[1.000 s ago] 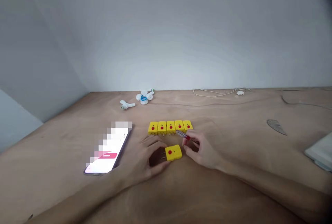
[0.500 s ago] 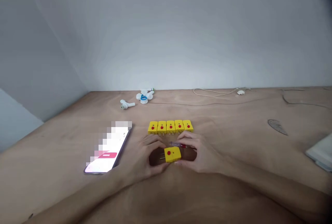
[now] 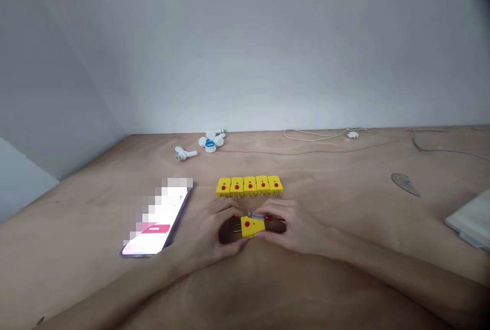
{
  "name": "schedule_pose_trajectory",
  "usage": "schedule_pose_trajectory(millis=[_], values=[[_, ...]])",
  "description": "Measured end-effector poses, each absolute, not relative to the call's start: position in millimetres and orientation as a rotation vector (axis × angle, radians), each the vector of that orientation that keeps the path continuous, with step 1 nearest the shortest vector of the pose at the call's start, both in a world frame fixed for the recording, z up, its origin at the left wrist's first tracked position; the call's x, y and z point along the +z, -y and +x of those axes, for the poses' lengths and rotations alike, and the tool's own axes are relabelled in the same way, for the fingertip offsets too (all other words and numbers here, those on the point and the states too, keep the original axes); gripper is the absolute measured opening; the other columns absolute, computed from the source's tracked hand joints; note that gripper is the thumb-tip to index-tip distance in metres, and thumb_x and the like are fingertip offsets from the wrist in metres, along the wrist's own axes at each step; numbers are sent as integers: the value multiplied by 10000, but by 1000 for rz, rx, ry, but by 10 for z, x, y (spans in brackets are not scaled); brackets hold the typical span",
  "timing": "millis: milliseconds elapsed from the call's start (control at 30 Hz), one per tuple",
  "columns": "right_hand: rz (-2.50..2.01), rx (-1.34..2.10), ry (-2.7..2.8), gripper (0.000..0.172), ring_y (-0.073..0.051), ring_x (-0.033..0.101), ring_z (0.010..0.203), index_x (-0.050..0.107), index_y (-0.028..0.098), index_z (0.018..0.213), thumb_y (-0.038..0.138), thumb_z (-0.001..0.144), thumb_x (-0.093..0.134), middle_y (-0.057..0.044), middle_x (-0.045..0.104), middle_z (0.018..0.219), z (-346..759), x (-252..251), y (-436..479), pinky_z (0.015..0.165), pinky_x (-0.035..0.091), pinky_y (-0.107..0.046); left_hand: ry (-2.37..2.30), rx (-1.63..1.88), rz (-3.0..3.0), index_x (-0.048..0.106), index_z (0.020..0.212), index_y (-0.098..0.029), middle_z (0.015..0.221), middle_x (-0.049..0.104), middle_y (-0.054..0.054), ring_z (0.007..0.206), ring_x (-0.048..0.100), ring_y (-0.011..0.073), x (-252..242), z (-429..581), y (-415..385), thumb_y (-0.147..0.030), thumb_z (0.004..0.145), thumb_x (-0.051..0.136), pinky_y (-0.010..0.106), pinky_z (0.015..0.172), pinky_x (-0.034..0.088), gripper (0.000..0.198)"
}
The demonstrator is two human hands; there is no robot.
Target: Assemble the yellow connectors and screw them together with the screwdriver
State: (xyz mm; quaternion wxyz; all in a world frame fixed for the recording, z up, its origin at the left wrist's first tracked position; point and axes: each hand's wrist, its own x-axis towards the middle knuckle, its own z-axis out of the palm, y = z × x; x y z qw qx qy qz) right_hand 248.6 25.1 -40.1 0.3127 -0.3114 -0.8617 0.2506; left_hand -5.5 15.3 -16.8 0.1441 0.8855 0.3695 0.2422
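Observation:
My left hand (image 3: 222, 225) is closed with thumb and fingers pinching a yellow plug (image 3: 251, 227) that has a red button on its face. The plug's metal pins point left, towards my left palm. In the curled fingers of my right hand (image 3: 293, 227) lies a small screwdriver (image 3: 259, 215) with a clear handle and a red collar. Its handle reaches left, just over the plug's upper edge, and its shaft runs back into the hand. My right thumb reaches the plug's lower right corner. Beyond the hands stands a row of several similar yellow plugs (image 3: 250, 185), pins towards me.
A lit phone (image 3: 163, 228) lies left of my hands. White plastic fittings (image 3: 212, 142) and another white fitting (image 3: 185, 154) sit further back. A thin cord (image 3: 306, 138) lies near the wall, and a white object (image 3: 472, 220) stands at the right edge.
My right hand has shifted slightly left and its index finger has come down, bringing the screwdriver closer to the plug. The whole view has drifted a little.

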Motion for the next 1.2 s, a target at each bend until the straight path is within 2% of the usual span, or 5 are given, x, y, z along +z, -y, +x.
schedule_pose_trajectory(millis=[433,667,867,1067,1200], values=[[-867,582,2285,329,-236,705,904,658,235,1205,416,934,700,-68,754,1105,2477,-415,-257,777,543,-350,-1068,692,2497,684,1081,-225,1146,707,66,1043,671,283,-162,-57,-160,-285,806,751,419,896,565,289],[-871,496,2127,160,-220,658,796,710,202,1024,335,961,645,-72,727,933,2463,-390,-247,709,515,-341,-1062,687,2475,692,1093,-228,1154,705,62,1073,663,277,-173,-76,-166,-289,817,761,424,946,551,291],[-1064,639,1979,235,-189,627,692,735,230,1008,404,1015,577,-24,726,855,2476,-449,-272,644,473,-313,-1026,696,2474,703,1104,-220,1138,710,64,1056,670,268,-184,-85,-183,-287,817,761,417,938,550,300],[-1049,633,1935,223,-196,624,796,712,214,876,373,1000,616,-29,683,888,2462,-461,-338,717,479,-316,-971,667,2481,729,1108,-230,1143,707,64,1064,665,270,-171,-75,-177,-294,841,735,413,951,541,275],[-1062,632,1937,205,-201,634,817,717,217,890,374,990,632,-32,697,905,2449,-488,-381,725,488,-319,-958,668,2516,728,1117,-224,1137,705,66,1050,665,264,-161,-81,-154,-302,849,731,399,949,537,279]])
